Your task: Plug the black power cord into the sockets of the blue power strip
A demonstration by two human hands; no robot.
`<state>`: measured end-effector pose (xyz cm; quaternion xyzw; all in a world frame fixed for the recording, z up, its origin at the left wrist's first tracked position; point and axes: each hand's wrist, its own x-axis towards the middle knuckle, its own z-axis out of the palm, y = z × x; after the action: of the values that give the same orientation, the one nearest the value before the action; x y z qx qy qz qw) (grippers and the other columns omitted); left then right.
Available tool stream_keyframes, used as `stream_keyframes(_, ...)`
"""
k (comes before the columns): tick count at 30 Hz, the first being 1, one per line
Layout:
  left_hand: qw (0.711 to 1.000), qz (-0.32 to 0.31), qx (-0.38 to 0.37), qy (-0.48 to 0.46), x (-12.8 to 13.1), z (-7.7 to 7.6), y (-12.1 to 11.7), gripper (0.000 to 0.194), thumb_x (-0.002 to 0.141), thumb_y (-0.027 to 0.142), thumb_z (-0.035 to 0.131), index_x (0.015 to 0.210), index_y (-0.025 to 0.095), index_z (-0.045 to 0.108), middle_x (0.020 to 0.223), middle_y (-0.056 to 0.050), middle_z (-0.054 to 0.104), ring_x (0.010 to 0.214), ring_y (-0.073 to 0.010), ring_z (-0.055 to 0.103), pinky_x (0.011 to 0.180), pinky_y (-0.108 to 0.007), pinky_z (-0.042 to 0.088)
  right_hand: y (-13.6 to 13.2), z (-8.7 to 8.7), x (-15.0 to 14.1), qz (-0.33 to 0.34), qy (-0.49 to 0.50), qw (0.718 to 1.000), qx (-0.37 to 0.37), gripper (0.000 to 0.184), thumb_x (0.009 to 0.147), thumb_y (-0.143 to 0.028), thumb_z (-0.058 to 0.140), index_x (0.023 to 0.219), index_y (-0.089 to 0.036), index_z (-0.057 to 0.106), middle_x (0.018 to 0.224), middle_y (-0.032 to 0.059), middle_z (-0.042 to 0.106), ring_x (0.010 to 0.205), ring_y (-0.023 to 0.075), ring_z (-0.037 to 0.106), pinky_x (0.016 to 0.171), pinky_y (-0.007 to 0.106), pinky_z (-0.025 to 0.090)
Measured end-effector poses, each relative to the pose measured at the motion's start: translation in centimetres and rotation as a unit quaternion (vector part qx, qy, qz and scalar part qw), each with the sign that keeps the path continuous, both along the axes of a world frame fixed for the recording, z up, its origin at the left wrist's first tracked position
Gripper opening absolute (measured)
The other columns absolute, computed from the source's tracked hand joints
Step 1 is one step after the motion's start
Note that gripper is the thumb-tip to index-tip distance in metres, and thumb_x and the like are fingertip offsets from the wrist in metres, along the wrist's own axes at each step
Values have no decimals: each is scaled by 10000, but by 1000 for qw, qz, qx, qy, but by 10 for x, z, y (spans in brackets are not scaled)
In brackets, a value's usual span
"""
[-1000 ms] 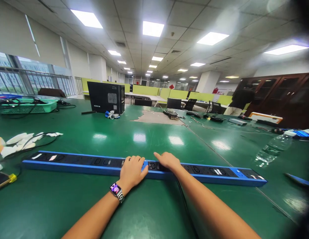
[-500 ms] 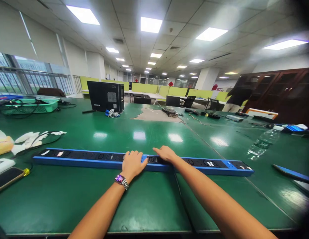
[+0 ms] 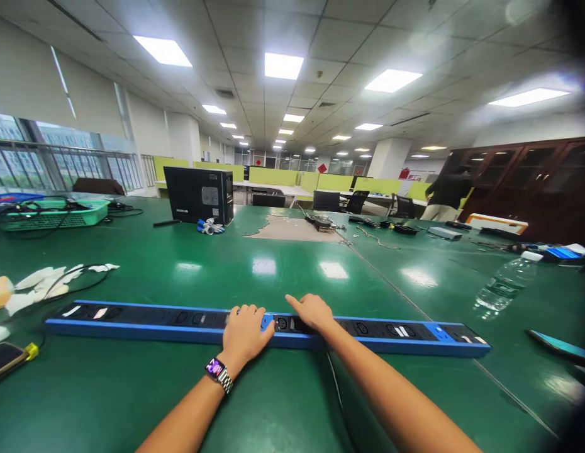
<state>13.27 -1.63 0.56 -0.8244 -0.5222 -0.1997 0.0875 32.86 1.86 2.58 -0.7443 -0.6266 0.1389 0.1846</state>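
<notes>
A long blue-and-black power strip [image 3: 146,323] lies crosswise on the green table, with black socket outlets and blue sections along its top. My left hand [image 3: 246,332] grips it just left of its middle, fingers over the far edge and thumb pointing right. On that wrist is a watch [image 3: 219,372] with a metal band. Close by on the right, my right hand [image 3: 314,314] is closed over the strip, its thumb stretched to the left. The fingertips of both hands are partly hidden. A dark cable [image 3: 337,384] runs from below my right hand toward the front.
A computer case [image 3: 198,195] stands at the back left, with gloves [image 3: 210,227] beside it. Further left is a green basket [image 3: 80,216] of cables. A water bottle [image 3: 509,283] and a phone-like slab [image 3: 559,347] lie right. A person [image 3: 447,192] stands far behind.
The camera has tilted up, so the strip and both hands sit lower in the picture and look slightly nearer. Both hands keep their places on the strip. The person in the background has shifted posture.
</notes>
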Motion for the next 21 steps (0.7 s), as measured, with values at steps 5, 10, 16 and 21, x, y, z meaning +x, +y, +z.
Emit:
stream_keyframes(5, 1000, -1, -2, -5, -1, -1, 2, 348, 922, 428, 425, 1039, 197, 657, 951, -81, 674, 928, -261, 593, 873, -423, 382, 4, -10, 15, 29, 120, 989, 80, 556, 921, -498, 274, 828, -177, 717, 768, 89, 731, 666, 175, 673, 650, 279, 499)
stream_keyframes(10, 999, -8, -16, -36, -1, -3, 3, 329, 912, 411, 456, 1089, 212, 648, 1008, -71, 679, 973, -249, 592, 936, -428, 378, -39, -17, 54, 66, 145, 970, 184, 395, 858, -392, 389, 996, -189, 699, 1002, 101, 710, 953, 226, 640, 877, 371, 479)
stream_keyframes(16, 998, -1, -33, -58, 0, -3, 3, 312, 899, 386, 479, 1082, 207, 657, 1008, -66, 684, 975, -255, 595, 954, -453, 381, -84, -35, 89, 186, -28, 956, 225, 504, 822, -403, 565, 1309, -276, 535, 1169, 85, 636, 1048, 238, 580, 875, 392, 471)
stream_keyframes(21, 998, 0, -13, -66, 1, -7, 4, 302, 890, 387, 493, 1075, 215, 658, 1004, -63, 685, 970, -255, 597, 950, -457, 390, -74, -58, 61, 75, -125, 945, 294, 527, 733, -607, 638, 1120, -250, 641, 1014, 88, 665, 908, 248, 597, 760, 368, 446)
